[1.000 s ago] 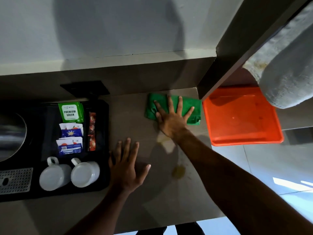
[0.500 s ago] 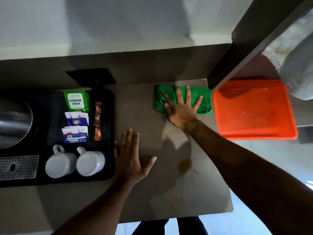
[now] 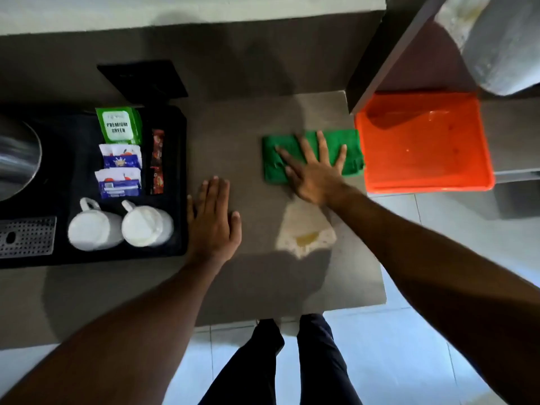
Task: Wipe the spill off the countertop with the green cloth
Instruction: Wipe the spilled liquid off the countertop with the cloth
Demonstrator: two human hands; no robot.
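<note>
A folded green cloth [image 3: 352, 144] lies on the grey-brown countertop [image 3: 251, 282], close to its right edge. My right hand [image 3: 312, 171] presses flat on the cloth with fingers spread, palm hanging over its near edge. A yellowish spill [image 3: 306, 238] sits on the counter a little nearer to me than the cloth, in a patch of light. My left hand [image 3: 213, 220] rests flat on the bare counter to the left of the spill, fingers together, holding nothing.
A black tray [image 3: 178, 176] at the left holds two white cups [image 3: 146, 226], tea packets [image 3: 119, 127] and sachets. An orange tray [image 3: 423, 147] sits right of the cloth, below counter level. A dark cabinet panel [image 3: 377, 71] rises behind it. My legs [image 3: 292, 361] stand on the tiled floor.
The view has shifted, so more counter front and floor show. My right hand and the cloth have slid toward me, away from the back wall. My left hand stays flat.
</note>
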